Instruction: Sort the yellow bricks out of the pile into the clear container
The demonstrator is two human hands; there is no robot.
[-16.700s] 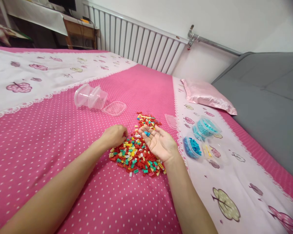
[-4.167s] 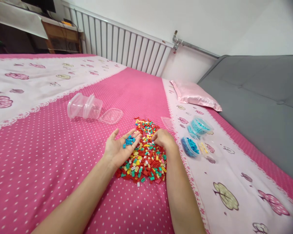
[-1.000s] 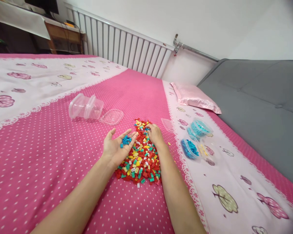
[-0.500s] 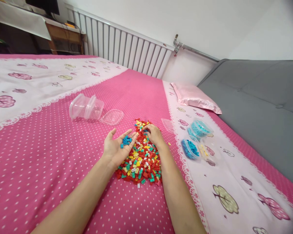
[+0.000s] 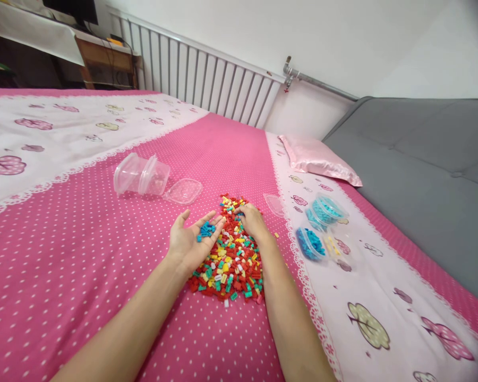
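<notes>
A heap of small red, yellow, teal and white bricks (image 5: 233, 260) lies on the pink dotted bedspread (image 5: 83, 254). My left hand (image 5: 191, 241) rests palm up at the heap's left edge, fingers spread, with a little cluster of blue bricks (image 5: 205, 229) lying in the palm. My right hand (image 5: 252, 220) lies knuckles up on the far end of the heap, its fingertips curled down into the bricks; what they pinch is hidden.
Two clear tubs (image 5: 141, 175) lie on their sides with a clear lid (image 5: 184, 191) beside them. Another lid (image 5: 274, 204) lies right of the heap. Tubs of blue bricks (image 5: 310, 243), turquoise bricks (image 5: 325, 209) and yellow bricks (image 5: 336, 246) stand at the right. Pillow (image 5: 318, 157), grey sofa, radiator behind.
My right hand's fingertips shifted slightly over the heap's far end. My left hand still lies open with the blue bricks in its palm.
</notes>
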